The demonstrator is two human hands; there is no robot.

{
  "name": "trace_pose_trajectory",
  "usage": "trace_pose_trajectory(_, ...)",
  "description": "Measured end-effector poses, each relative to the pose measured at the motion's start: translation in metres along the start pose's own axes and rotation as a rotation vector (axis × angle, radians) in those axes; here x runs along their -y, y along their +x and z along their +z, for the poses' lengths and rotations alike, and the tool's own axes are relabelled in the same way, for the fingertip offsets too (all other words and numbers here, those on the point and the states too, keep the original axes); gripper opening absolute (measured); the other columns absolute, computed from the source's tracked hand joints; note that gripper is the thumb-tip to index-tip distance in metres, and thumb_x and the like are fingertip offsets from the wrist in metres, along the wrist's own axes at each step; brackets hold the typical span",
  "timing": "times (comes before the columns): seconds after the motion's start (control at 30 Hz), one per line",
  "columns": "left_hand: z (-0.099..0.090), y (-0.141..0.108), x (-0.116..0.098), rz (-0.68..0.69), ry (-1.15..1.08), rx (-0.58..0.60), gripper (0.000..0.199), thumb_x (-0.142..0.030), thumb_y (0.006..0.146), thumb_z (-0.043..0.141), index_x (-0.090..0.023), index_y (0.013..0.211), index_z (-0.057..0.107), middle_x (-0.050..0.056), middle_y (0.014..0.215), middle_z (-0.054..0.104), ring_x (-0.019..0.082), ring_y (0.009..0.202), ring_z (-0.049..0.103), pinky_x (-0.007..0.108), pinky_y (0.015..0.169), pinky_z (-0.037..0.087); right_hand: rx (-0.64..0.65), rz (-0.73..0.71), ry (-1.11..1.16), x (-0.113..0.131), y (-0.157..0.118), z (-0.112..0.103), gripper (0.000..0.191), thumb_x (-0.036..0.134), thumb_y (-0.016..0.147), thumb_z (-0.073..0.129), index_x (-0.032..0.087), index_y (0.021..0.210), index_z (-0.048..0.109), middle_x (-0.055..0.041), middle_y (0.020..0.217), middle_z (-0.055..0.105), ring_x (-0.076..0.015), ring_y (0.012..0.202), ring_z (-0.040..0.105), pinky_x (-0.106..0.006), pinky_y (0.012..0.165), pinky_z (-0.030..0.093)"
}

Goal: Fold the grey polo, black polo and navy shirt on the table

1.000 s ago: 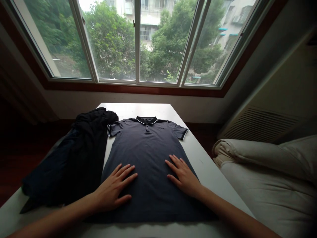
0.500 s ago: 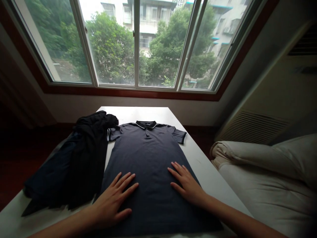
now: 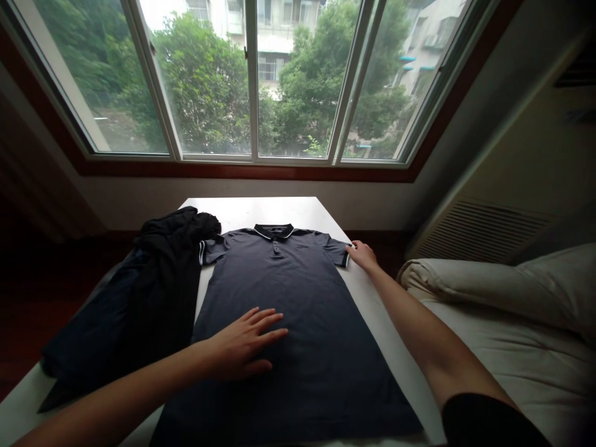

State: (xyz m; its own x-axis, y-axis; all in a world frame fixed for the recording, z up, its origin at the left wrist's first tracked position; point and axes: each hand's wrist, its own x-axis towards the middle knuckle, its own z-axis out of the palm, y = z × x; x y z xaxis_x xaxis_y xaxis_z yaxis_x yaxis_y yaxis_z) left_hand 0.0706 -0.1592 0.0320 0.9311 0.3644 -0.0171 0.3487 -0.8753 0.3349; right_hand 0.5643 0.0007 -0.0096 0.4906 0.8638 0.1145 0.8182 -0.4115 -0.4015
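Note:
A dark grey-blue polo shirt [image 3: 298,285] lies spread front side up, its black collar towards the window. My left hand [image 3: 246,341] is over the lower middle of the shirt, palm down with fingers apart, holding nothing. At the far right, my right hand [image 3: 363,254] has its fingertips at the white-striped cuff of the short sleeve, fingers bent together on the cuff edge. The shirt's buttons and a small chest mark are visible.
The shirt lies on a white table [image 3: 261,208]. Dark clothes [image 3: 162,292] are heaped along its left side. A pale padded sofa [image 3: 503,347] stands at the right. Beyond the table are a wall and a wide window [image 3: 254,81].
My right hand has moved from the shirt's lower right part up to the right sleeve cuff. My left hand has shifted slightly right and forward over the shirt.

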Motion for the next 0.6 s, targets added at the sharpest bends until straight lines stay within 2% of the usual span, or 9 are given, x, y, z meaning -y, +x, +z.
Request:
trace_pose_trajectory(0.13,0.005,0.025,0.006,-0.029,0.031,0.013,0.08,-0.042,0.095,0.07,-0.034,0.166,0.034,0.011,0.173,0.027,0.039,0.158,0.028,0.062,0.127,0.026,0.02,0.108,-0.112,0.001,0.02,0.018,0.065,0.06,0.091,0.063,0.019,0.141,0.063,-0.0233,0.146,0.053,-0.0408,0.135,0.051,-0.05,0.105,0.046)
trace_pose_trajectory(0.3,0.013,0.041,0.008,-0.012,0.01,0.008,0.078,-0.042,0.094,0.07,-0.032,0.164,0.037,0.013,0.173,0.028,0.039,0.158,0.027,0.062,0.127,0.025,0.025,0.088,-0.116,0.011,0.032,0.024,0.047,0.047,0.091,0.065,0.02,0.13,0.069,-0.0217,0.142,0.056,-0.039,0.134,0.052,-0.049,0.105,0.046)
trace_pose_trajectory(0.43,0.019,0.043,0.005,-0.013,-0.011,0.043,0.08,-0.042,0.094,0.07,-0.031,0.165,0.035,0.013,0.174,0.024,0.039,0.159,0.023,0.064,0.128,0.018,-0.005,0.064,0.085,0.019,0.044,0.01,0.029,0.036,0.087,0.069,0.021,0.112,0.071,-0.0137,0.114,0.071,-0.0296,0.109,0.066,-0.035,0.089,0.052)
trace_pose_trajectory(0.6,0.03,0.037,0.001,-0.026,-0.043,0.007,0.078,-0.046,0.098,0.065,-0.034,0.167,0.032,0.009,0.175,0.02,0.038,0.161,0.018,0.065,0.129,0.01,0.024,0.098,0.374,0.032,0.044,0.004,0.019,0.026,0.081,0.074,0.018,0.098,0.068,-0.0061,0.084,0.071,-0.0222,0.08,0.067,-0.027,0.067,0.051)
